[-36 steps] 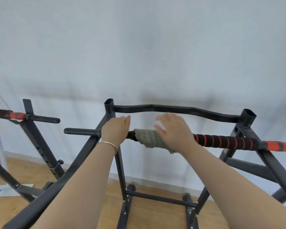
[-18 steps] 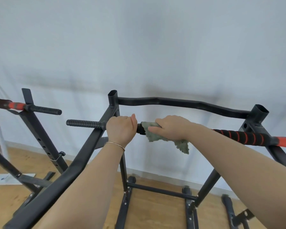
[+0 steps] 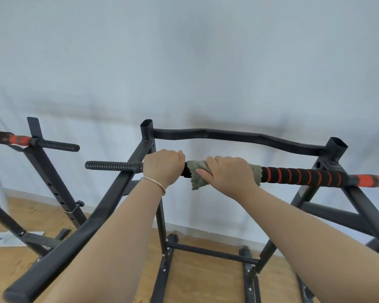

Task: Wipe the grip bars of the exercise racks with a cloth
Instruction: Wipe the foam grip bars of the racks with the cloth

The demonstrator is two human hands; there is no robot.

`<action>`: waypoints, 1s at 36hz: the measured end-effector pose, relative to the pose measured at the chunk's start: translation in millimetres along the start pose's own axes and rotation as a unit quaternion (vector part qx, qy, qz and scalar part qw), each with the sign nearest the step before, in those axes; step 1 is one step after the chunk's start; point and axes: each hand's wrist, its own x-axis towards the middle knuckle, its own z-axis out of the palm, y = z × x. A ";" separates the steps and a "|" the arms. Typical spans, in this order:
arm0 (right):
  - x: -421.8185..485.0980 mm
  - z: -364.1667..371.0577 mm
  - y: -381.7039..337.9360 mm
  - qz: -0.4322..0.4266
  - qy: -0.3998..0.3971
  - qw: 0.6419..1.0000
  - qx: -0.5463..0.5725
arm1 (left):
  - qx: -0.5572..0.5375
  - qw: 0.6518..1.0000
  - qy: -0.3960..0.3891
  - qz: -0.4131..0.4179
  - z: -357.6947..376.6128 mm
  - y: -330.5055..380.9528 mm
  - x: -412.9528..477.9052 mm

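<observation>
Now the right hand [image 3: 229,174] is squeezing a cloth [image 3: 197,171] around the bar [image 3: 304,174], and the left hand [image 3: 163,167] beside it is gripping the bar too.

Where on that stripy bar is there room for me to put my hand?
Free: the red-striped foam between the cloth and the right post, and the ribbed black stub left of the left hand. Crowded: the middle, where it grips the bar close beside the right hand, which holds the cloth.
</observation>
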 end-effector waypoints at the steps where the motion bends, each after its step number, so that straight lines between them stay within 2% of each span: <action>1: 0.5 0.2 -0.7 0.004 -0.005 1.000 -0.001 | -0.004 1.000 0.030 -0.006 5.3 1.3 -2.9; 3: 2.1 -1.3 -1.1 0.023 -0.032 0.999 0.005 | -0.034 0.991 0.128 -0.034 11.1 6.0 -5.7; 5: 7.7 -7.3 0.5 0.013 -0.103 0.995 0.007 | -0.055 0.973 0.219 -0.052 16.0 7.3 -5.3; 7: 18.1 -9.9 5.6 -0.013 -0.146 0.989 0.028 | -0.069 0.971 0.221 -0.060 15.4 8.1 -6.1; 10: 33.3 -17.6 17.1 0.086 -0.258 0.953 0.134 | -0.076 0.967 0.234 -0.067 16.0 10.0 -10.6; 11: 33.1 -19.7 21.1 0.092 -0.264 0.949 0.142 | -0.069 0.966 0.240 -0.064 17.5 10.6 -12.8; 13: 25.7 -23.2 24.3 0.071 -0.259 0.955 0.124 | -0.055 0.968 0.240 -0.045 20.9 10.0 -16.3; 16: 7.3 -22.9 24.4 0.002 -0.183 0.982 0.041 | -0.036 0.977 0.206 -0.043 22.1 10.1 -20.7; 19: -3.6 -10.1 16.9 0.027 -0.104 0.994 0.014 | 0.010 0.992 0.110 -0.056 10.3 14.6 -21.2; 21: -9.1 -1.6 13.1 0.042 -0.060 0.997 0.017 | 0.075 0.996 0.035 -0.031 0.2 18.5 -17.3; 24: -16.0 2.0 11.0 0.045 -0.001 0.999 0.009 | 0.099 0.994 -0.011 0.042 -5.7 23.9 -9.3; 27: -15.2 -1.2 8.5 0.052 0.034 0.998 0.015 | 0.081 0.995 -0.016 0.054 -8.7 23.3 -7.6; 31: -7.5 -6.4 7.7 0.083 -0.027 0.996 0.029 | 0.092 0.994 0.039 0.042 -2.6 23.2 -15.8; 32: -4.6 -7.5 8.9 0.094 -0.049 0.994 0.021 | 0.074 0.993 0.077 0.041 2.8 23.8 -14.5; 35: 7.9 -13.7 14.8 0.065 -0.159 0.985 -0.031 | 0.004 0.984 0.174 0.027 13.3 25.1 -13.8; 36: 12.9 -14.6 18.7 0.056 -0.207 0.977 -0.012 | -0.017 0.981 0.192 0.023 15.3 25.8 -14.0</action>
